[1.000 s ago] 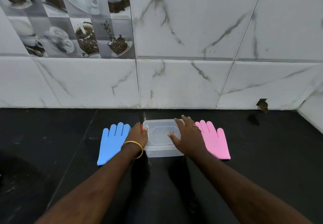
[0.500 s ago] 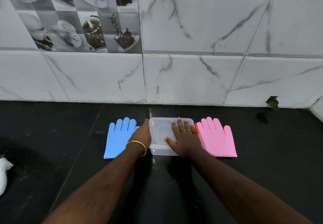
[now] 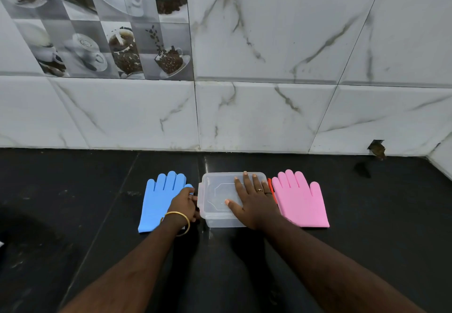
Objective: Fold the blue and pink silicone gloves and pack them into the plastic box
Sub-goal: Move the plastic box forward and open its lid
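Pressing flat on the lid of the plastic box (image 3: pixel 221 200), the right hand (image 3: pixel 253 202) lies with its fingers straight and spread, thumb out to the left, two rings showing on its fingers. The left hand (image 3: pixel 184 204) sits at the box's left end with its fingers curled in against the side latch, gripping that edge; a gold bangle (image 3: pixel 177 223) circles the wrist. The box itself is clear, lidded, and stands on the black surface (image 3: pixel 367 239) between the two gloves. Just to its left lies the blue glove (image 3: pixel 159 197), flat and unfolded, fingers pointing toward the wall, its lower right part covered by the left wrist. Just to the right lies the pink glove (image 3: pixel 302 202), also flat and unfolded, fingers toward the wall. A thin strip of something red (image 3: pixel 270 185) shows between the box and the pink glove; I can't tell what it is. Behind everything rises a white marble-patterned tile wall (image 3: pixel 269 104), with coffee-cup picture tiles (image 3: pixel 110 31) at upper left.
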